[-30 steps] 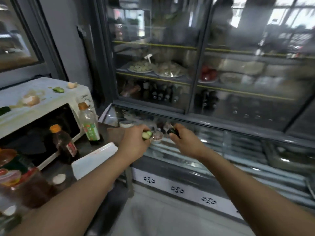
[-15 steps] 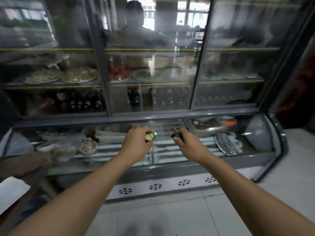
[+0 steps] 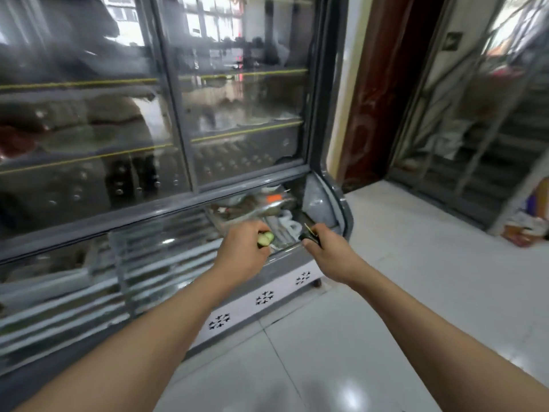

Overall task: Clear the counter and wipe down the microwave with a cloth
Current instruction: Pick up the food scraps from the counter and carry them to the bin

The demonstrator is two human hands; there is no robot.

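The left hand (image 3: 242, 257) held cucumber bits (image 3: 265, 239); the right hand (image 3: 329, 252) pinched a dark scrap (image 3: 310, 237). Both grips needed to stay tight until a bin.

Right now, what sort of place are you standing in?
Most likely a small restaurant or food shop. A tall glass-door display fridge holds shelves of dishes and bottles, with trays of food under its sloped lower glass. The floor is pale tile. The left hand holds cucumber pieces.
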